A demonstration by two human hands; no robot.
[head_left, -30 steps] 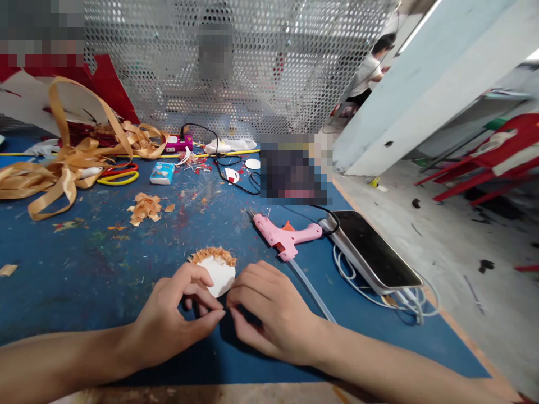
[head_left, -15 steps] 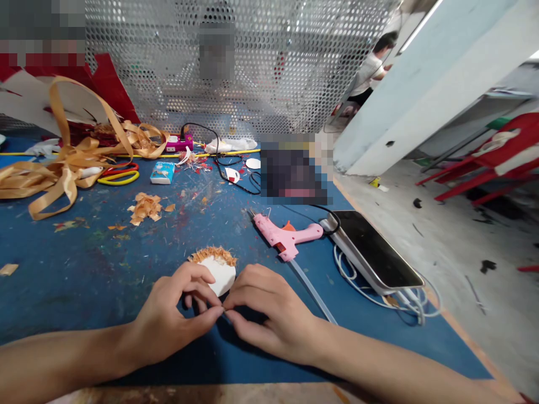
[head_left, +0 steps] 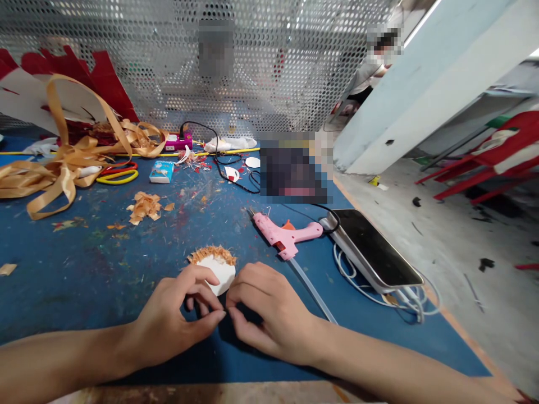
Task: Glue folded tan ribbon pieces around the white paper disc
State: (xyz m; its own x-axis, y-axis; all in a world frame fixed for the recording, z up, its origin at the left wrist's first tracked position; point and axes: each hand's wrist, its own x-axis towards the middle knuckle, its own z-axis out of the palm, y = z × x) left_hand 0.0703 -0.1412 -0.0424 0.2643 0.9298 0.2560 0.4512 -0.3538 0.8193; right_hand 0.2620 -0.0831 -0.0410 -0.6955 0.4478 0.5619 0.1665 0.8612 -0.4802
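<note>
My left hand [head_left: 174, 317] and my right hand [head_left: 265, 308] meet near the front edge of the blue table [head_left: 84, 264]. Both pinch together at the fingertips, closed on something too small to make out. Just behind the fingers lies a white disc with a fringe of tan ribbon bits [head_left: 214, 266]; my left thumb and forefinger are close to its near edge. A pink glue gun [head_left: 286, 234] lies to the right of it, with a clear glue stick [head_left: 311, 292] trailing toward my right wrist.
A phone [head_left: 373, 249] on white cables lies at the right edge. Tan ribbon loops [head_left: 63, 163], scissors with red and yellow handles [head_left: 118, 173], ribbon scraps [head_left: 145, 206] and a small box [head_left: 162, 171] sit at the back left. A perforated metal screen [head_left: 252, 62] stands behind; a person sits beyond it.
Both hands stay pinched together at the same spot; the fingers shift only slightly. The view has tilted a little.
</note>
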